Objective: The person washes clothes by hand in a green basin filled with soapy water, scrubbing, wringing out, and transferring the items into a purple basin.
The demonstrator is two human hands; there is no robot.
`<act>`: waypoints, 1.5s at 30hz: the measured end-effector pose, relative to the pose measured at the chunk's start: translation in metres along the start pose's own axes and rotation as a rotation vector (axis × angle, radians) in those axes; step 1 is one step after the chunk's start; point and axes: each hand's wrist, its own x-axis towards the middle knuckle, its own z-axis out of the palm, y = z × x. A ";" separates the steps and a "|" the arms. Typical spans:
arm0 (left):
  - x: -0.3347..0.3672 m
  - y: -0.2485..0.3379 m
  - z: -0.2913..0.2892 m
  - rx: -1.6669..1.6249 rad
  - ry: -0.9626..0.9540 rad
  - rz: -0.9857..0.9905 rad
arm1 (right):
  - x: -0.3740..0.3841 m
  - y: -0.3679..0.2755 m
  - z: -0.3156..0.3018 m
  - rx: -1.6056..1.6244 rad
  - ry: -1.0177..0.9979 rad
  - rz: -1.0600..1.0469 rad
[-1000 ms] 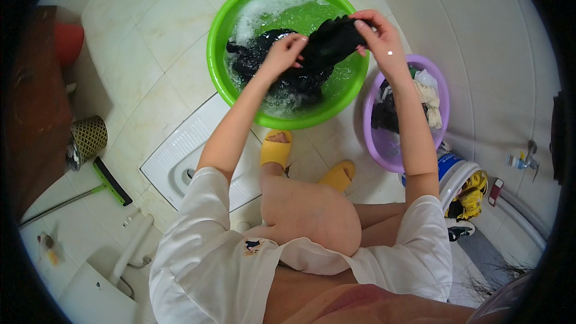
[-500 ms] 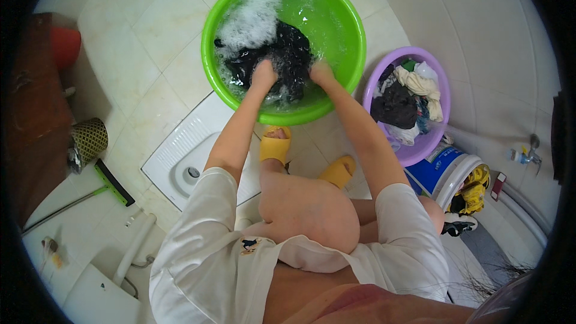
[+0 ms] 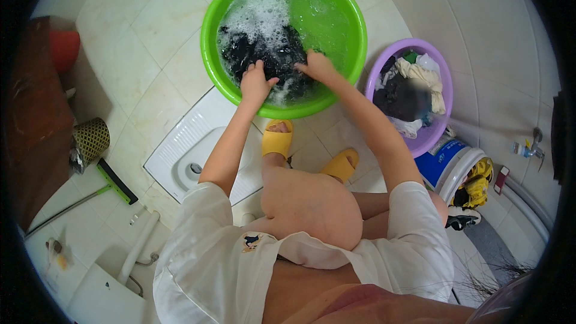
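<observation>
A black garment [image 3: 277, 54] lies soaked in foamy water inside a large green basin [image 3: 359, 42]. My left hand [image 3: 257, 84] is at the near side of the garment, fingers apart and the thumb stretched toward the right, resting on or just over the wet cloth. To the right, my right hand [image 3: 319, 67] is above the water at the garment's right edge. Its fingers reach left and are spread, slightly smeared by motion. Neither hand visibly grips the cloth. White suds cover the far left of the water.
A purple basin [image 3: 433, 138] of mixed clothes stands at right, by a blue-and-white bucket [image 3: 441, 168] with yellow items. Left of my legs is a white squat toilet [image 3: 180, 165]. A green-edged squeegee [image 3: 117, 181] and a patterned bin [image 3: 91, 143] are further left. A tap [image 3: 530, 149] juts from the right wall.
Both hands have risen out of the water, and their fingers have loosened and spread. The garment has flattened and sunk lower, with foam spreading over it.
</observation>
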 end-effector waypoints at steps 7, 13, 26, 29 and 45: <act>0.033 -0.023 0.039 0.111 -0.177 0.000 | 0.023 0.017 0.050 -0.116 0.081 -0.069; 0.038 -0.003 -0.037 -1.025 -0.234 -0.382 | 0.009 0.015 -0.035 0.665 0.249 0.147; 0.051 0.106 -0.193 -0.897 0.582 0.287 | -0.045 -0.063 -0.246 1.523 0.382 -0.257; 0.048 0.097 -0.165 -0.645 0.552 0.267 | -0.030 -0.032 -0.220 0.726 0.552 -0.275; 0.056 0.030 0.091 0.169 -0.515 -0.013 | 0.048 0.061 0.073 -0.344 0.071 0.207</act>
